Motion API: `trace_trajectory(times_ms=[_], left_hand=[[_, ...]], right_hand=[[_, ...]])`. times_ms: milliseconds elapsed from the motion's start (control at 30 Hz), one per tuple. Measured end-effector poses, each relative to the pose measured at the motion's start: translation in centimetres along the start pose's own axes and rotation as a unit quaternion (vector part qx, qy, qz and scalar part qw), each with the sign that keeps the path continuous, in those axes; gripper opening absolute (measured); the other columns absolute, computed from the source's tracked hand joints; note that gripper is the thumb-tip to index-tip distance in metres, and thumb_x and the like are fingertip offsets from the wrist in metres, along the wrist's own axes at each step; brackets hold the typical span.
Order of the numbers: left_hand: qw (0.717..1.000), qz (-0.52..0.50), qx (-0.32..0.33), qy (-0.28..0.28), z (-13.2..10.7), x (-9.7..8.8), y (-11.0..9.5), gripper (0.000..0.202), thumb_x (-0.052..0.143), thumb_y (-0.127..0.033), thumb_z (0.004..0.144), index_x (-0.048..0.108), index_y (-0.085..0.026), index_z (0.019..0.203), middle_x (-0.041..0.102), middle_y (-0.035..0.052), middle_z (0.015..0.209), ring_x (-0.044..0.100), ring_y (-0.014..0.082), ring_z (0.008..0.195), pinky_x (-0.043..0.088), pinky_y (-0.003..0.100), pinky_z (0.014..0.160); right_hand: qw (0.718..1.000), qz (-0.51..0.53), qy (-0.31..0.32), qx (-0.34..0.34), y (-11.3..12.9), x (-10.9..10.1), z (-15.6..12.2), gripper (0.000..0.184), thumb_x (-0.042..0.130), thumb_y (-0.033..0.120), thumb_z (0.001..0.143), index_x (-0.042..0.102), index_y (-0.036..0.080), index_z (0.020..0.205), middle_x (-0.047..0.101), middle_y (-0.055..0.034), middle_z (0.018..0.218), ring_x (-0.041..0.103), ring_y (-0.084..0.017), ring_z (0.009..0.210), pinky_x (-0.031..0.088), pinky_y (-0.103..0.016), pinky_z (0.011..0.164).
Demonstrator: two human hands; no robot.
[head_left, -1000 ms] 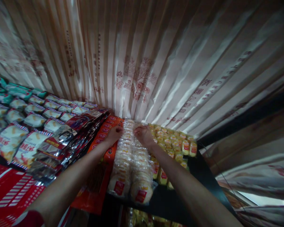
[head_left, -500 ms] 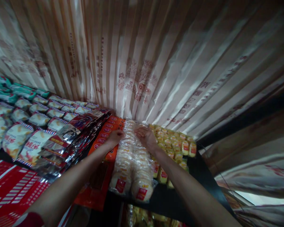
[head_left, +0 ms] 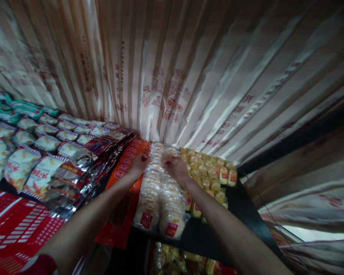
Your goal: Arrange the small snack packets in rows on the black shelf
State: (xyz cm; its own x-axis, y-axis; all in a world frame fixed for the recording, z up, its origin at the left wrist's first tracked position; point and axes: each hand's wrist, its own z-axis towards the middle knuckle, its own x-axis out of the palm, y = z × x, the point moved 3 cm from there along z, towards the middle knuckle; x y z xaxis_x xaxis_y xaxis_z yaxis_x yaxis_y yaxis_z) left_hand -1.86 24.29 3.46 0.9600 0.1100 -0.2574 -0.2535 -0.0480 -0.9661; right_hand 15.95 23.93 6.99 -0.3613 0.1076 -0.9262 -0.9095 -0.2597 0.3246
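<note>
Two long rows of round pale crackers (head_left: 150,198) in clear wrappers with red labels lie side by side on the black shelf. At the far left edge of these rows is my left hand (head_left: 139,165), its fingers curled in. My right hand (head_left: 177,168) is bent over the right-hand row, fingers closed with the tips near the clear wrapping. Whether either hand pinches the film is too dim and small to see. Under my left wrist lies an orange packet (head_left: 129,156) with oval purple marks.
Several small yellow packs (head_left: 206,168) stand right of the crackers. To the left are dark silvery packets (head_left: 91,164), white snack bags (head_left: 43,172) and green bags (head_left: 25,109). A red basket (head_left: 17,229) sits at lower left. A pleated printed curtain (head_left: 166,57) hangs behind the shelf (head_left: 243,202).
My left hand has drawn slightly left, its fingers more curled. The fingers of my right hand have bent in more. The crackers look unmoved; the view has shifted slightly.
</note>
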Motion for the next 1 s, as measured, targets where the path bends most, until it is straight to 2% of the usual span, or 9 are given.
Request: trace_trajectory(times_ms=[67, 133, 267, 467, 600, 700, 867, 933, 1000], left_hand=[[0.999, 0.053, 0.003, 0.0, -0.7, -0.7, -0.2, 0.024, 0.053, -0.037, 0.074, 0.056, -0.017, 0.062, 0.053, -0.0014, 0.055, 0.047, 0.0112, 0.052, 0.032, 0.022, 0.05], [0.996, 0.073, 0.003, 0.044, -1.5, -1.2, -0.3, 0.03, 0.05, -0.041, 0.076, 0.058, -0.017, 0.061, 0.05, -0.0017, 0.05, 0.045, 0.0114, 0.048, 0.03, 0.022, 0.047], [0.992, 0.039, 0.011, 0.119, -2.6, -1.3, -0.7, 0.016, 0.056, -0.03, 0.07, 0.063, -0.016, 0.067, 0.055, -0.0015, 0.054, 0.046, 0.0105, 0.05, 0.031, 0.021, 0.048], [0.993, -0.086, 0.0, 0.078, -2.4, -0.4, -0.4, 0.01, 0.056, -0.024, 0.064, 0.06, -0.016, 0.061, 0.057, -0.0017, 0.059, 0.047, 0.0094, 0.056, 0.035, 0.02, 0.053], [0.992, -0.108, -0.007, 0.072, -2.0, 0.2, 0.2, 0.012, 0.057, -0.027, 0.064, 0.059, -0.016, 0.059, 0.055, -0.0025, 0.057, 0.047, 0.0091, 0.055, 0.035, 0.02, 0.054], [0.993, -0.102, 0.002, 0.067, -1.9, 0.2, 0.3, 0.012, 0.057, -0.028, 0.065, 0.059, -0.016, 0.062, 0.056, -0.0024, 0.059, 0.048, 0.0096, 0.057, 0.037, 0.02, 0.056], [1.0, -0.009, 0.015, 0.009, -2.5, -1.5, 0.1, 0.016, 0.056, -0.032, 0.07, 0.059, -0.016, 0.072, 0.061, 0.0014, 0.067, 0.053, 0.0115, 0.061, 0.038, 0.021, 0.057], [0.999, 0.034, 0.017, 0.028, -2.9, -2.0, 0.1, 0.019, 0.056, -0.035, 0.071, 0.061, -0.016, 0.072, 0.062, 0.0024, 0.067, 0.054, 0.0128, 0.061, 0.038, 0.022, 0.056], [0.995, 0.044, 0.03, 0.082, -3.3, -2.1, 0.1, 0.018, 0.058, -0.033, 0.07, 0.062, -0.016, 0.07, 0.064, 0.0026, 0.068, 0.056, 0.0137, 0.064, 0.039, 0.022, 0.058]], right_hand=[[1.0, -0.01, -0.002, 0.003, -0.1, 0.2, 0.0, 0.013, 0.056, 0.02, 0.076, 0.068, 0.022, 0.081, 0.068, -0.0022, 0.081, 0.059, -0.016, 0.077, 0.043, -0.024, 0.069], [1.0, -0.016, -0.002, 0.0, -0.2, 0.4, 0.1, 0.013, 0.056, 0.02, 0.076, 0.068, 0.021, 0.081, 0.067, -0.0024, 0.08, 0.059, -0.016, 0.076, 0.042, -0.024, 0.07], [1.0, -0.015, -0.004, -0.003, -0.3, 0.9, 0.2, 0.012, 0.057, 0.018, 0.075, 0.068, 0.02, 0.081, 0.067, -0.0033, 0.081, 0.059, -0.015, 0.076, 0.042, -0.025, 0.073], [0.994, 0.024, -0.079, -0.065, 0.0, -0.1, -0.6, 0.011, 0.056, 0.02, 0.078, 0.067, 0.019, 0.082, 0.067, -0.0038, 0.083, 0.057, -0.017, 0.084, 0.042, -0.029, 0.082], [0.996, 0.025, -0.042, -0.074, 0.1, -0.3, -1.1, 0.01, 0.057, 0.022, 0.077, 0.067, 0.021, 0.077, 0.067, -0.0022, 0.079, 0.057, -0.016, 0.079, 0.043, -0.028, 0.077], [0.999, 0.006, 0.003, -0.04, 0.2, -0.1, -1.2, 0.014, 0.054, 0.018, 0.076, 0.067, 0.022, 0.076, 0.066, -0.0006, 0.076, 0.058, -0.014, 0.072, 0.042, -0.024, 0.07], [0.999, -0.04, -0.004, -0.011, 0.7, -0.1, -1.4, 0.016, 0.052, 0.02, 0.078, 0.068, 0.022, 0.079, 0.067, -0.0021, 0.078, 0.059, -0.016, 0.076, 0.041, -0.024, 0.071], [0.999, -0.053, -0.007, -0.012, 0.9, -0.1, -1.4, 0.016, 0.052, 0.02, 0.078, 0.068, 0.022, 0.079, 0.067, -0.0032, 0.079, 0.059, -0.016, 0.077, 0.041, -0.024, 0.073], [0.998, -0.058, -0.009, -0.006, 0.9, -0.1, -1.4, 0.015, 0.053, 0.021, 0.078, 0.068, 0.022, 0.078, 0.067, -0.0036, 0.08, 0.058, -0.016, 0.078, 0.041, -0.024, 0.072]])
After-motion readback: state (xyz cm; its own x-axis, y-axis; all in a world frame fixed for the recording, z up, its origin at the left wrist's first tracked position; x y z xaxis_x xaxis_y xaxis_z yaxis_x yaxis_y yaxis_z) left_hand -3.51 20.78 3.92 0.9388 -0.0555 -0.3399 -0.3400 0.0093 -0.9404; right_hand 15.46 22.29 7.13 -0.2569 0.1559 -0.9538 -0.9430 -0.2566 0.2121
